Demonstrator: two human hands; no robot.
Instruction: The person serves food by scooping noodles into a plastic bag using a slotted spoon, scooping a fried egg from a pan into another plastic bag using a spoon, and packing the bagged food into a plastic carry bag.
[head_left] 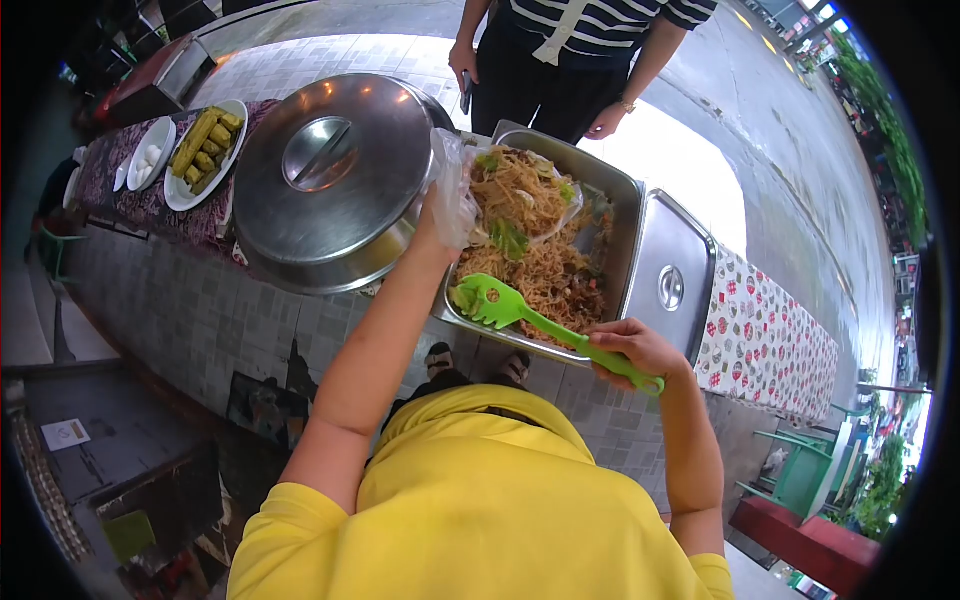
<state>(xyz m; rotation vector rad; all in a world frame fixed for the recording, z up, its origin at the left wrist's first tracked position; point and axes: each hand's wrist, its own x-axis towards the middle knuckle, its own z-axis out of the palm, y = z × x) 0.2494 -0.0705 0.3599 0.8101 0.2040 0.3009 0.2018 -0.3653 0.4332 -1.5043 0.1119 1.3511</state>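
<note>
My left hand [445,205], partly covered by a clear plastic bag [456,188], is at the left side of a steel tray [625,235]. Noodles with green leaves [520,200] lie on plastic beside it, over the browner noodles [565,290] in the tray. Its fingers are hidden by the bag and food. My right hand [635,350] is wrapped round the handle of a green pasta server [550,325], whose toothed head rests over the noodles at the tray's near left corner.
A large round pot with a steel lid [335,185] stands left of the tray. Farther left are a plate of green-wrapped food [208,150] and a bowl of eggs [151,155]. A closed steel tray lid [675,270] lies right. Across stands a person [570,60].
</note>
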